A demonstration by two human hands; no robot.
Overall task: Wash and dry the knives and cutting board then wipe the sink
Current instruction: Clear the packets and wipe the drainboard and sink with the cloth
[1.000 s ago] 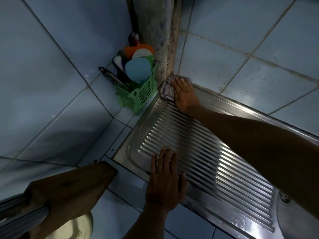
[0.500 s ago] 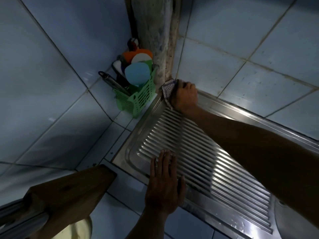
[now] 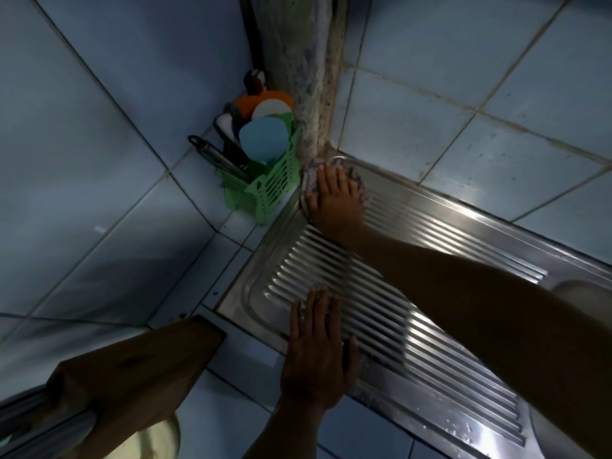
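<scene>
My right hand (image 3: 334, 202) presses a checked cloth (image 3: 310, 183) flat into the far corner of the steel sink's ribbed drainboard (image 3: 397, 326), next to the wall. Its fingers lie straight over the cloth, and most of the cloth is hidden under the hand. My left hand (image 3: 318, 356) rests flat on the drainboard's near edge with its fingers together. A wooden cutting board (image 3: 132, 369) stands at the lower left on the tiled counter. The sink basin (image 3: 583, 293) shows at the right edge, partly behind my right forearm.
A green plastic caddy (image 3: 268, 190) holding coloured utensils and a metal handle (image 3: 215, 155) stands in the tiled corner just left of the cloth. A rough pipe or post (image 3: 298, 77) runs up the corner. A cream object (image 3: 159, 438) lies below the cutting board.
My right hand has worked the cloth into the drainboard's far corner, and its fingers went from curled to flat. My left hand stays in place.
</scene>
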